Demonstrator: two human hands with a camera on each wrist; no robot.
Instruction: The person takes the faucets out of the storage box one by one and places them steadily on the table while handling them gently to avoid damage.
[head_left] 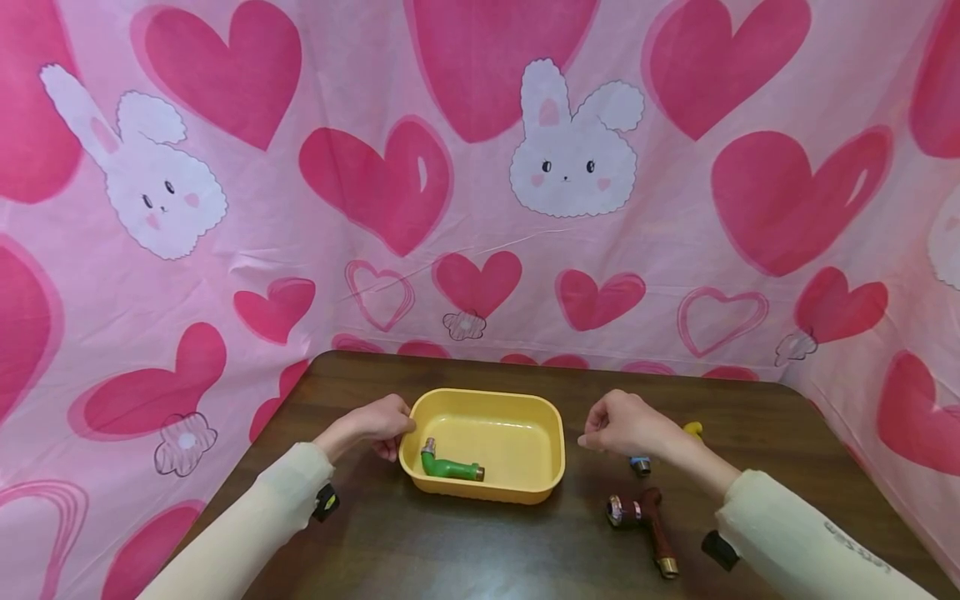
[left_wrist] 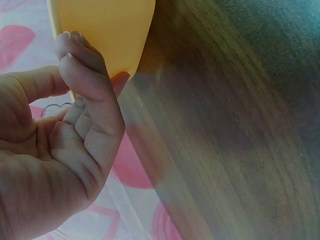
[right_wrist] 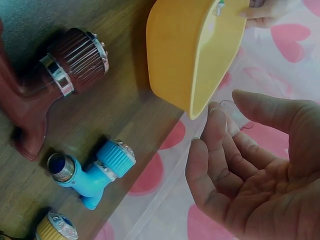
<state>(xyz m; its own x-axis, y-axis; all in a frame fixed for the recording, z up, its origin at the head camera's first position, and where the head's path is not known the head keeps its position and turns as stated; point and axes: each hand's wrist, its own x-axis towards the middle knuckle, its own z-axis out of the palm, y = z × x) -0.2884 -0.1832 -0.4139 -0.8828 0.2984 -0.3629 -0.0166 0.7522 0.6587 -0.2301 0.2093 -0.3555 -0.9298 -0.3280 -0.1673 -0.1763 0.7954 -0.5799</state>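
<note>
My left hand [head_left: 386,423] pinches the left rim of a yellow plastic basin [head_left: 557,442], thumb and fingers on either side of the wall in the left wrist view. Inside the basin, at its front left, lies a green faucet [head_left: 453,470] with metal threaded ends. Off the basin's right end hovers my right hand [head_left: 626,423], its fingers loosely bent and nothing between them, apart from the rim in the right wrist view. A blue faucet [right_wrist: 95,175] lies on the table beneath that arm, partly hidden in the head view.
A brown faucet [head_left: 651,527] lies on the dark wooden table [head_left: 480,554] in front of the right forearm. Beyond that forearm part of a yellow faucet [head_left: 693,429] shows. Pink heart-and-rabbit cloth [head_left: 480,208] hangs behind the table and at its sides.
</note>
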